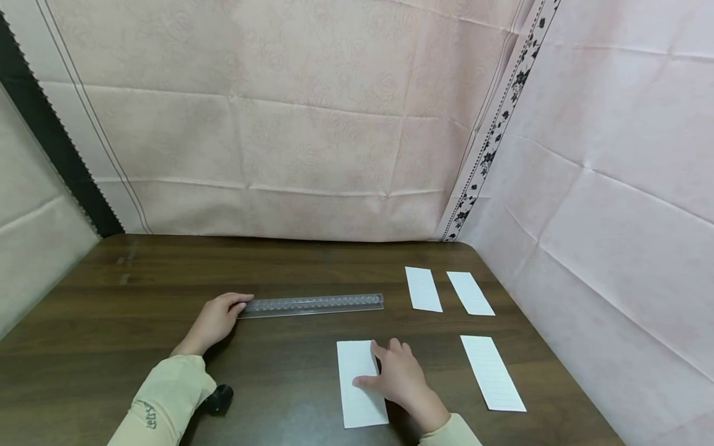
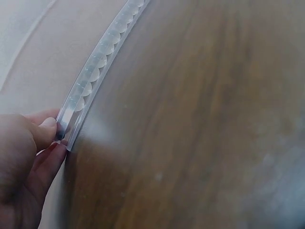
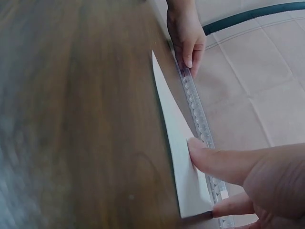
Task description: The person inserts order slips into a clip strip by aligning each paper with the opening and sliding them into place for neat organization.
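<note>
A long clear plastic ruler (image 1: 312,303) with a scalloped strip along it lies sideways across the middle of the table. My left hand (image 1: 216,319) pinches its left end between thumb and fingers; the left wrist view shows the ruler (image 2: 98,71) running away from that grip. My right hand (image 1: 398,375) holds a white paper slip (image 1: 357,396) by its right side, in front of the ruler. In the right wrist view the thumb lies on top of the paper (image 3: 183,176) and a finger meets its edge.
Two lined white slips, a left one (image 1: 424,290) and a right one (image 1: 470,293), lie at the back right. Another lined slip (image 1: 493,373) lies nearer, right of my right hand. Pale cloth (image 1: 312,142) hangs behind the brown wooden table (image 1: 268,384).
</note>
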Demonstrator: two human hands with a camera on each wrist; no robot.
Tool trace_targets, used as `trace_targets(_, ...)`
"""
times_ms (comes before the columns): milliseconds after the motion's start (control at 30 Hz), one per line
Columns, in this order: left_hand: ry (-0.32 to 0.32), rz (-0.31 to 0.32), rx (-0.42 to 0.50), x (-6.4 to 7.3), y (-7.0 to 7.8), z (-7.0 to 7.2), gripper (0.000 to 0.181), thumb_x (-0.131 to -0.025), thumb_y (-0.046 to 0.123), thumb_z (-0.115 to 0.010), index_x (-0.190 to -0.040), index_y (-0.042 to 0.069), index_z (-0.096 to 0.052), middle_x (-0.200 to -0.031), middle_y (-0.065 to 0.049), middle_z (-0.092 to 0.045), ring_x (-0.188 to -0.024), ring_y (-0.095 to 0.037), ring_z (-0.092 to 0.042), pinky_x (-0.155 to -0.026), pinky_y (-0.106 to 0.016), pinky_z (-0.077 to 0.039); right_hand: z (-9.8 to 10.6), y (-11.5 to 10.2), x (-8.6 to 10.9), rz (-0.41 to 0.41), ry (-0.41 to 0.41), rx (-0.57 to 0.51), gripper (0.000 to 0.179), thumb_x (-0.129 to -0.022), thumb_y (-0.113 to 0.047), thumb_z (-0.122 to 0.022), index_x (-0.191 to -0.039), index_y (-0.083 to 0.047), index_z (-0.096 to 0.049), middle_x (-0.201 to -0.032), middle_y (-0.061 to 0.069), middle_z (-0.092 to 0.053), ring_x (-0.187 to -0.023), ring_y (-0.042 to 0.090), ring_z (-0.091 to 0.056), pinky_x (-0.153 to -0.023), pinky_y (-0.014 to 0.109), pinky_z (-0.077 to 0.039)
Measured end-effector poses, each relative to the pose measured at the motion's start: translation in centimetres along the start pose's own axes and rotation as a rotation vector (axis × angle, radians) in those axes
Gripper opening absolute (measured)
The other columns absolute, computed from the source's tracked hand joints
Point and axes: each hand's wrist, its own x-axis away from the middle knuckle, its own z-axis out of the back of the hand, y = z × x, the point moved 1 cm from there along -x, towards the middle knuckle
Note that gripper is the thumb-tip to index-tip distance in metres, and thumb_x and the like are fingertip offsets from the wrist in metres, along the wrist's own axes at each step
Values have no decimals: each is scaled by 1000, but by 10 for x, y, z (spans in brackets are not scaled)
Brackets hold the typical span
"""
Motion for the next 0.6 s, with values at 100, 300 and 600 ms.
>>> trace_targets(100,-4,3,2,0,1,0,28,-96,3,-48,-120,-1,-61,-121,-23,-56,-113,-42,-49,-90,-56,-39,1,-1,0,8,-1,8,72,-68,-48,-77,-120,0,-62,-89,15,-51,-79,28,-45,-63,40,-44)
trace_targets(300,-6,0,5,0,1,0,29,-96,3,-47,-122,-1,-60,-122,-23,-55,-113,-42,-49,-90,-57,-39,1,-2,0,41,10,-19,62,-70,-40,-78,-116,0,-65,-87,14,-58,-77,27,-51,-61,38,-45)
trace_targets(600,-6,0,5,2,1,0,29,-96,2,-47,-122,-1,-60,-122,-23,-55,-113,-42,-49,-90,-56,-40,-6,-1,-5,68,34,-255,45,-69,-20,-82,-107,1,-68,-105,15,-67,-96,33,-62,-75,43,-51)
